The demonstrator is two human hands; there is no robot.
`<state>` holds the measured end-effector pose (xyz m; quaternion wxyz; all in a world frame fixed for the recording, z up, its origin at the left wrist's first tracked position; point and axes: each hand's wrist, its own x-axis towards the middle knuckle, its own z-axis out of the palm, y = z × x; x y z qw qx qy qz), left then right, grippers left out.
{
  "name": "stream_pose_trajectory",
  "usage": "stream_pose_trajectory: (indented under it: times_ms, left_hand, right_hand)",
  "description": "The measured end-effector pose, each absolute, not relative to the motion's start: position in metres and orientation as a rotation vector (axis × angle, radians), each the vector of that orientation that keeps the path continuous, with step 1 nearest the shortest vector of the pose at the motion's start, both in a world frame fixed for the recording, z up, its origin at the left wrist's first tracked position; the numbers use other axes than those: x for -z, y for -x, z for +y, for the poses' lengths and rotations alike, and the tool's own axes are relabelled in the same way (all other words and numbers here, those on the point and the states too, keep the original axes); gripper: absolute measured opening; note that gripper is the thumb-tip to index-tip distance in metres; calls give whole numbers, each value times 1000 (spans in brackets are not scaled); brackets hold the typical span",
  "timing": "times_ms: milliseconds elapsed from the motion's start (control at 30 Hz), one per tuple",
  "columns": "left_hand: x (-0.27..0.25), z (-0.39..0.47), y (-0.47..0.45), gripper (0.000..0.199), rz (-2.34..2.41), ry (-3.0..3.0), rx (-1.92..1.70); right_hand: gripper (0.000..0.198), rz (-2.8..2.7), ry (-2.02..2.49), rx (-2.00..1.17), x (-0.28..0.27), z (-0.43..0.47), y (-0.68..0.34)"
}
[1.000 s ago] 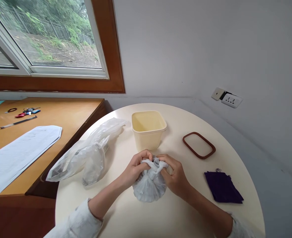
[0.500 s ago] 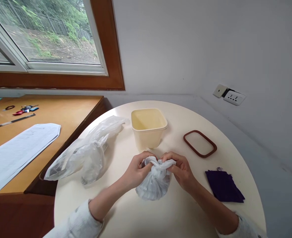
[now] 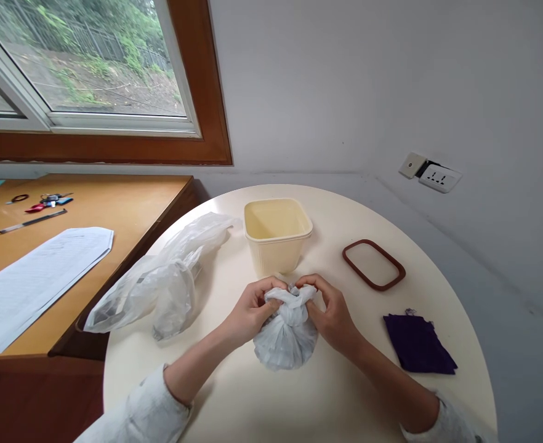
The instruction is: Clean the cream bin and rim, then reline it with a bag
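A bunched white plastic bag (image 3: 286, 344) with a knot-like twist at its top sits on the round table in front of me. My left hand (image 3: 252, 309) pinches the left side of the gathered top between thumb and fingers. On the other side, my right hand (image 3: 331, 312) grips the right part of the same gathered plastic. What the bag contains is hidden. Just behind it stands an open cream plastic bin (image 3: 277, 246), upright.
A crumpled clear plastic bag (image 3: 174, 283) lies at the table's left. To the right are a brown rounded frame (image 3: 377, 286) and a folded purple cloth (image 3: 419, 344). Papers (image 3: 45, 277), a pen (image 3: 32, 221) and keys (image 3: 50, 200) lie on the wooden desk (image 3: 128, 203).
My right hand has shifted slightly left and closer to my left hand. The end of plastic it was pulling out to the right is now drawn in at the bag's top.
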<state>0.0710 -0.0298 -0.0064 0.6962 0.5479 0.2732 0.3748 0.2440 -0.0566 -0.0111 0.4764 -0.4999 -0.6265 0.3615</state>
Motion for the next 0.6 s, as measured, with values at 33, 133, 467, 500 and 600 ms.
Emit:
stream_pose_trajectory:
  times_ms: [33,133,467,500,600]
  left_hand:
    - [6,-30,-71,23,568,-1206,-797]
    - [3,-34,-71,20,529,-1144,-694]
    - [-3,-32,-77,24,910,-1392,-942]
    - [-3,-31,-77,22,945,-1429,-955]
    - [-2,-33,-77,21,973,-1496,-953]
  right_hand:
    - [16,-1546,1232,-873,12,-56,-243]
    - [9,-1536,1244,-885,15,-54,-242]
    - [19,-1356,947,-1271,12,-56,-250]
    - [20,-1350,901,-1317,12,-56,-251]
    - [20,-1319,820,-1432,10,-56,-252]
